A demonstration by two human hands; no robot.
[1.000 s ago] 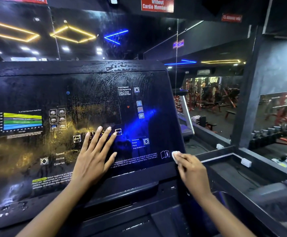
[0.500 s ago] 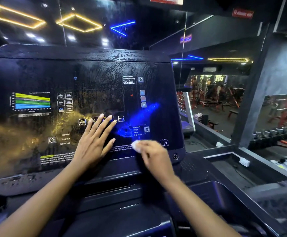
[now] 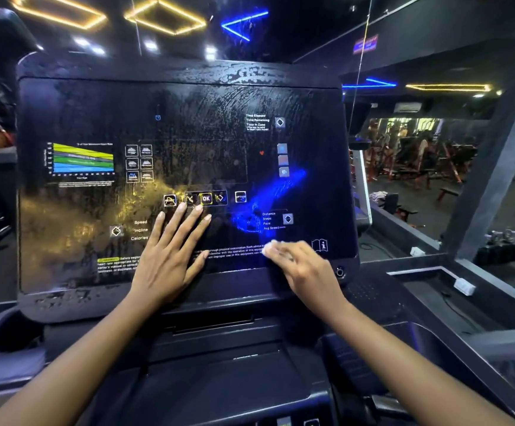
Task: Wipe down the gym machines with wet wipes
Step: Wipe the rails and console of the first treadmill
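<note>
Wet wipe (image 3: 270, 249): a small white wad below and right of the OK button (image 3: 206, 198), against the lower edge of the treadmill console (image 3: 188, 118). The right hand (image 3: 299, 265) has its fingers bent over it and presses it to the panel; blur hides the exact grip. The left hand (image 3: 170, 256) lies flat just below the OK button, fingers spread, bracing the console.

Wet streaks and swirls cover the panel above the OK button and along its top rim, so most of the face looks wiped. The bottom strip seems to be the part in hand. The frame under the console and the other machines look like work left.

The panel is glossy black and mirrors the yellow and blue ceiling lights (image 3: 164, 16). Far right of the OK button, the dim room shows red-framed machines (image 3: 419, 161) and dumbbells (image 3: 511, 235).
</note>
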